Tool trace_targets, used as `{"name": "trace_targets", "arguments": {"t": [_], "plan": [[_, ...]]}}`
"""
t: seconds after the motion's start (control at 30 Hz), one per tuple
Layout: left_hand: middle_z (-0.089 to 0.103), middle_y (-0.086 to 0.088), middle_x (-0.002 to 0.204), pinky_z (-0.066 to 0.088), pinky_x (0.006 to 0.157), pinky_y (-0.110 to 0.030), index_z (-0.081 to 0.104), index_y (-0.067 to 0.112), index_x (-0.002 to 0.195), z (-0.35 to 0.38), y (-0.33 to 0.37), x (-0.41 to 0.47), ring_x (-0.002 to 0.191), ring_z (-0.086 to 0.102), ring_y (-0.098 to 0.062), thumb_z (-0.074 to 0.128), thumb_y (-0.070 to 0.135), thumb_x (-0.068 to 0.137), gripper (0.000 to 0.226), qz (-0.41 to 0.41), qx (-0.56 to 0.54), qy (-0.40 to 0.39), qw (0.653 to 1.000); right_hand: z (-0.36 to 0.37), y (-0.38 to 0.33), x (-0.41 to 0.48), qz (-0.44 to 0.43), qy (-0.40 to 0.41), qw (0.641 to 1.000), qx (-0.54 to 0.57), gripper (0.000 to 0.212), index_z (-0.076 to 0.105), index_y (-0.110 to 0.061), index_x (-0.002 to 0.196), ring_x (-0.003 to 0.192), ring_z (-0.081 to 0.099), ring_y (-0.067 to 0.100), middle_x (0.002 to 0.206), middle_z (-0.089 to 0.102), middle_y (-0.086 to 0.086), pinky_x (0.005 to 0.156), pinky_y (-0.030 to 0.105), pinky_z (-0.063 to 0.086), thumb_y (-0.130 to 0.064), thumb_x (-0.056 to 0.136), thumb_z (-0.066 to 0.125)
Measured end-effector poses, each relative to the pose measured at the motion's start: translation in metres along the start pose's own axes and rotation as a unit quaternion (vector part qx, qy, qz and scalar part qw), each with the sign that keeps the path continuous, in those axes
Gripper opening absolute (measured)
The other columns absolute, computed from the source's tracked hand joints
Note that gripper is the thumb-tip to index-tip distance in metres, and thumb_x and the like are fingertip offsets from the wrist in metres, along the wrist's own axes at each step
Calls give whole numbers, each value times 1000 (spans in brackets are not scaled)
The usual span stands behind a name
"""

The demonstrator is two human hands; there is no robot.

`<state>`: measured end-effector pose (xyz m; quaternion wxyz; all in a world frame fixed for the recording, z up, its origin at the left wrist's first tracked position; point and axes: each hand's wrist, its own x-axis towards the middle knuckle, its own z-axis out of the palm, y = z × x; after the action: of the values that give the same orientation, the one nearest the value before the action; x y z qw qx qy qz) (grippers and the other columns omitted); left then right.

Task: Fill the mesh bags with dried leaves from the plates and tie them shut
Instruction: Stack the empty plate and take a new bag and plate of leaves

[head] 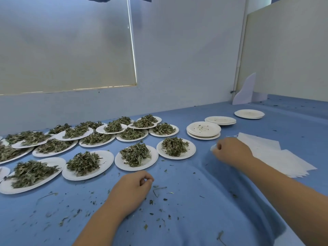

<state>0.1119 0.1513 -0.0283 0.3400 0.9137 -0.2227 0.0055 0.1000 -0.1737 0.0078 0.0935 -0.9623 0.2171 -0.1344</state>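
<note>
While the left hand point(132, 190) rests on the blue cloth point(186, 219) with its fingers loosely curled and nothing visible in them, the right hand point(230, 151) lies farther forward, curled into a fist. A small white piece point(213, 148) shows at the right hand's fingertips, seemingly pinched. Whether it is a mesh bag cannot be told.

Just right of the right hand, touching its wrist side, lies one fanned stack of flat white mesh bags point(276, 157).

Beyond the left hand stand four plates of dried leaves point(136, 158) in a row, the rightmost near the right hand. Behind and to the left of them more heaped plates point(96, 139) overlap. At least twelve can be counted there, though the exact number is unclear.

Beyond the right hand are three stacks of emptied plates point(203, 130), one behind another.

Leaf crumbs point(158, 190) are scattered on the cloth around the left hand.
</note>
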Motion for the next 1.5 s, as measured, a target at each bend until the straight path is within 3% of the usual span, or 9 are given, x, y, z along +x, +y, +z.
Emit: {"name": "trace_targets", "arguments": {"t": [0.3,0.43,0.57,0.73,0.87,1.0,1.13,1.3,1.5], "plan": [[59,15,76,41,55,-17,62,42,90,-14,9,-9,64,52,2,51,32,95,16,38,-35,75,996,-42,-69,-50,-183,-168,942,227,25,49,-25,56,50,35,2,55,44,-14,55,23,29,-25,81,49],[59,24,68,35,46,-10,67,39,86,-33,6,-19,53,49,2,54,26,93,19,23,-133,143,981,-56,-103,-71,-254,-194,904,285,14,59,-18,73,64,49,7,70,60,-5,64,26,39,-15,83,50],[63,13,70,40,46,-17,69,38,82,-65,-14,-39,48,47,-3,56,26,93,21,-29,-184,183,965,-70,-141,-92,-301,-200,858,365,12,61,-21,74,60,54,8,66,61,-8,55,16,42,-14,79,53],[67,9,72,44,48,-20,70,33,85,-120,-61,-85,53,56,-7,55,24,94,19,-121,-163,179,963,-61,-205,-108,-304,-223,783,495,28,68,-23,71,56,56,13,65,64,-3,51,19,45,-4,87,55],[68,5,74,46,49,-21,70,28,85,-161,-104,-137,53,57,-8,55,23,94,19,-201,-112,212,950,-25,-271,-121,-260,-330,728,542,16,69,-16,77,73,53,22,78,62,8,72,36,41,-9,87,59],[68,4,74,45,48,-24,71,27,85,-195,-136,-191,52,56,-8,53,21,94,20,-271,-75,249,927,22,-329,-147,-216,-406,707,537,21,64,-16,68,75,50,22,73,57,7,75,37,38,-8,88,59],[66,1,73,43,48,-25,69,21,85,-223,-171,-238,51,53,-15,53,19,92,17,-346,-62,299,887,59,-352,-166,-177,-467,682,534,10,53,-9,79,76,44,27,79,45,12,75,37,33,-6,87,59],[62,-8,69,46,48,-26,57,8,70,-263,-222,-279,46,52,-23,51,17,88,20,-438,-58,433,786,70,-345,-156,-134,-520,636,554,10,66,-6,90,76,65,26,86,67,15,72,37,51,-14,89,61],[54,-16,62,47,57,-31,53,2,73,-300,-267,-293,45,48,-26,50,11,86,16,-532,-110,464,700,69,-342,-155,-178,-541,620,539,21,74,-14,73,77,69,23,85,71,12,72,34,53,-12,88,60]]}}
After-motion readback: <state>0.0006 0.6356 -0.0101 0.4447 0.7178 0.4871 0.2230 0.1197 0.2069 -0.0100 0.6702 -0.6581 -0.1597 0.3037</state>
